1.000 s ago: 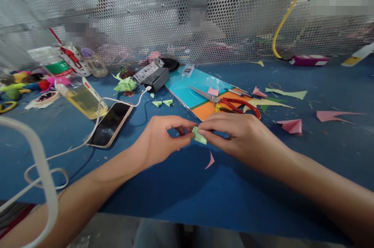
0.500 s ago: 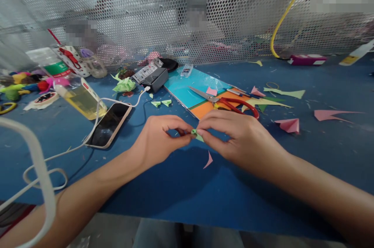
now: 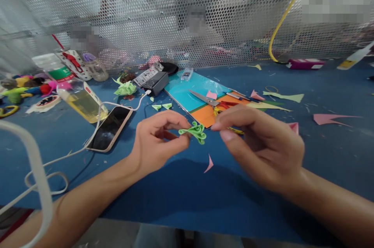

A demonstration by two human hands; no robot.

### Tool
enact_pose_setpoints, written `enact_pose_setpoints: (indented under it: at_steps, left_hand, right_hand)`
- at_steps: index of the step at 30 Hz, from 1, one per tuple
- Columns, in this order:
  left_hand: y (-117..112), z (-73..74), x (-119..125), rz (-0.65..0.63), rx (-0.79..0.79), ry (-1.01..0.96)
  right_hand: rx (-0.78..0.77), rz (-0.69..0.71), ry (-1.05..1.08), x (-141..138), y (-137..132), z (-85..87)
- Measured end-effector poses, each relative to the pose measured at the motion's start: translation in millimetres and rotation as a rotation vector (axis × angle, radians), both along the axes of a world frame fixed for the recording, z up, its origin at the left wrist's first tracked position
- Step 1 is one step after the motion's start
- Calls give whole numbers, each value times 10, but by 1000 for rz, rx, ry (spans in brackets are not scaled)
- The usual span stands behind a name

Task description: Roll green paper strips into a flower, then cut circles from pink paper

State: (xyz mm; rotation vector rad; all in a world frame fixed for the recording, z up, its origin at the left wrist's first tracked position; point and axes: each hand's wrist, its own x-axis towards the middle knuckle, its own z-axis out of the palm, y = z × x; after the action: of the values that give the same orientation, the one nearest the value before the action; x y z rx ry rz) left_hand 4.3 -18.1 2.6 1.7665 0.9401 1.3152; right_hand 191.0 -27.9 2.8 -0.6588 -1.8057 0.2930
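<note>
Change: green curled paper was pinched btwn both hands 0.5 s ago; now only left hand has it, right hand let go + backed off to its own side.
Meaning: curled ends now exposed; my read, rolling of that end is done or paused, R free. Not certain.
Paper pos: held up over blue table, approx mid-view, just beside L fingertips, clear of R.
L grip: thumb + index closed on paper's narrow end, curls fanning out toward R.
R grip: thumb + index slightly apart, nothing seen btwn tips; other fingers bent in, can't tell what's inside palm.
Curled pcs: 1 in hand; several curls, too small for exact no.
Green folded bits: 2 on table, side by side, plus 1 tinier scrap near.
Crumpled green paper: 1.
Pink pcs: 5, i.e. sliver below paper, forked offcut, small pc on blue sheet, 1 by pens, 1 mostly behind R hand.
Scissors: 1 w/ red handles, partly hidden by R.
Phone: 1, white cable across it.
</note>
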Motion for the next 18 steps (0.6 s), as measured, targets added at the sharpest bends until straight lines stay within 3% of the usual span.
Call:
enact_pose_setpoints:
  at_steps: [10, 18]
  left_hand:
    - [-13, 15, 37, -4, -99, -138]
    - [-7, -4, 22, 6, -44, -90]
  right_hand:
    - [99, 63, -89, -53, 29, -14]
    - [92, 54, -133, -27, 8, -8]
